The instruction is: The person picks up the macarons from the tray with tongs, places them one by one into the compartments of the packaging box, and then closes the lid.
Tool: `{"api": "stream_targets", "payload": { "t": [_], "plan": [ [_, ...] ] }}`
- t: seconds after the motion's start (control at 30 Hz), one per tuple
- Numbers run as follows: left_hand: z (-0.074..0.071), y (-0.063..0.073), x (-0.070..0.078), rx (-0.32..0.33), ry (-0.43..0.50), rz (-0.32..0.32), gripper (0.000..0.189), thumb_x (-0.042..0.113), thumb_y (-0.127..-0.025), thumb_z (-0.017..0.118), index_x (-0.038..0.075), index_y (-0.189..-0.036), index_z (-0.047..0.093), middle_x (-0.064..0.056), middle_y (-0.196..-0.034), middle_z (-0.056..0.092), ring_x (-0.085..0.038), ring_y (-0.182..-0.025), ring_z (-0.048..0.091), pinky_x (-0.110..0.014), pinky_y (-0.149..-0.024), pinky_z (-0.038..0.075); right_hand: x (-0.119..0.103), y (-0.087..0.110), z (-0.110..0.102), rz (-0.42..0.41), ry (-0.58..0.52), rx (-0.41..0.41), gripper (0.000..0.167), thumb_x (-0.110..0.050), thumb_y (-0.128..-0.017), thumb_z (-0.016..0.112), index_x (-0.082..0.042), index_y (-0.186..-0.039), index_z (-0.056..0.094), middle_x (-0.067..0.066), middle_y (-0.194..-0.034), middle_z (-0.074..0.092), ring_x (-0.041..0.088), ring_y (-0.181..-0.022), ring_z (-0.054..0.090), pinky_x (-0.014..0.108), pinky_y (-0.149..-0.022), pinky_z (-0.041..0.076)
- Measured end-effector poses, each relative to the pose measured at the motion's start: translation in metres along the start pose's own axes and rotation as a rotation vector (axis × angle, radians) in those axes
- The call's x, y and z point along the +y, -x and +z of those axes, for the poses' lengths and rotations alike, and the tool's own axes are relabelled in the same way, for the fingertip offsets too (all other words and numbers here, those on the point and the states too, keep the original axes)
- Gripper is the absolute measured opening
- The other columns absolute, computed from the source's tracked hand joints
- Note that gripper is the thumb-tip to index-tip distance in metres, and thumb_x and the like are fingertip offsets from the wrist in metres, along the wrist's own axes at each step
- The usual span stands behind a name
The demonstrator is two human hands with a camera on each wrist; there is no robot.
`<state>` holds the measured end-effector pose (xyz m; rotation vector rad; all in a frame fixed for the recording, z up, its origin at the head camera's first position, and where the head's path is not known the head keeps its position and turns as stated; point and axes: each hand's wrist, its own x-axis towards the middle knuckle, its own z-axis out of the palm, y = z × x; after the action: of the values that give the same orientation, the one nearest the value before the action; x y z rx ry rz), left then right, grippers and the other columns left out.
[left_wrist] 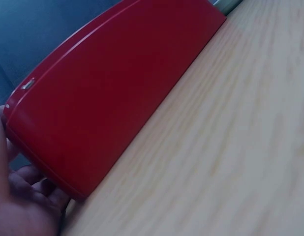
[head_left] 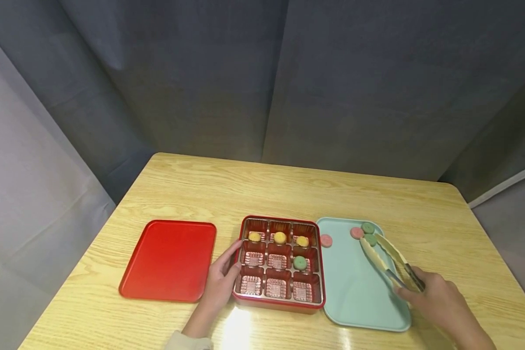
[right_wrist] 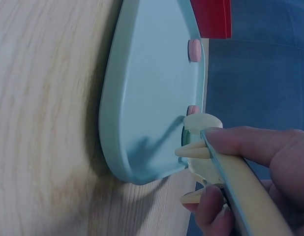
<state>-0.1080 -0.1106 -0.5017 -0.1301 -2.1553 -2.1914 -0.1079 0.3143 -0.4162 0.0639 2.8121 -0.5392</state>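
Note:
My left hand [head_left: 220, 278] holds the left side of a red box [head_left: 280, 305], its thumb by the rim and its fingers along the outer wall. Inside the box is a divided insert with three rows. Yellow macarons [head_left: 280, 237] fill its back row, and a green macaron [head_left: 300, 263] sits in the right compartment of the middle row. In my right hand [head_left: 439, 296] I grip tongs [head_left: 391, 253] with cream tips. The spread tips straddle a green macaron [head_left: 370, 239] on the pale blue tray [head_left: 354, 291]. Another green macaron [head_left: 368, 227] and a pink macaron [head_left: 356, 233] lie right beside it.
A second pink macaron [head_left: 326, 240] lies at the tray's left edge, near the box. Left of the box, a flat red lid [head_left: 170, 260] rests on the wooden table [head_left: 227, 187]. Grey curtains [head_left: 201, 87] hang behind the table.

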Motion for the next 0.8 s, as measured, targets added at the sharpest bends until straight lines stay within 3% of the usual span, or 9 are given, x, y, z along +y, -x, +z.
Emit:
{"api": "stream_targets", "payload": {
  "t": [0.43, 0.8],
  "plan": [
    [0.0, 0.0, 0.001, -0.004, -0.016, -0.006, 0.054, -0.006, -0.089, 0.048, 0.013, -0.139, 0.046, -0.005, -0.149, 0.038, -0.019, -0.139, 0.03, -0.025, -0.112, 0.026, -0.004, 0.001, 0.0, -0.015, -0.026, -0.004, 0.081, -0.049, -0.083, 0.065, 0.013, -0.131, 0.044, 0.038, -0.121, 0.051, 0.058, -0.109, 0.048, 0.064, -0.075, 0.047],
    [0.001, 0.001, 0.002, 0.004, -0.009, 0.01, 0.053, -0.007, -0.089, 0.049, 0.009, -0.139, 0.046, -0.007, -0.148, 0.038, -0.019, -0.139, 0.03, -0.019, -0.11, 0.027, -0.025, 0.013, -0.001, -0.064, -0.009, 0.048, 0.086, -0.052, -0.081, 0.066, 0.012, -0.133, 0.043, 0.037, -0.115, 0.056, 0.044, -0.095, 0.06, 0.047, -0.065, 0.051]
  ]
}}
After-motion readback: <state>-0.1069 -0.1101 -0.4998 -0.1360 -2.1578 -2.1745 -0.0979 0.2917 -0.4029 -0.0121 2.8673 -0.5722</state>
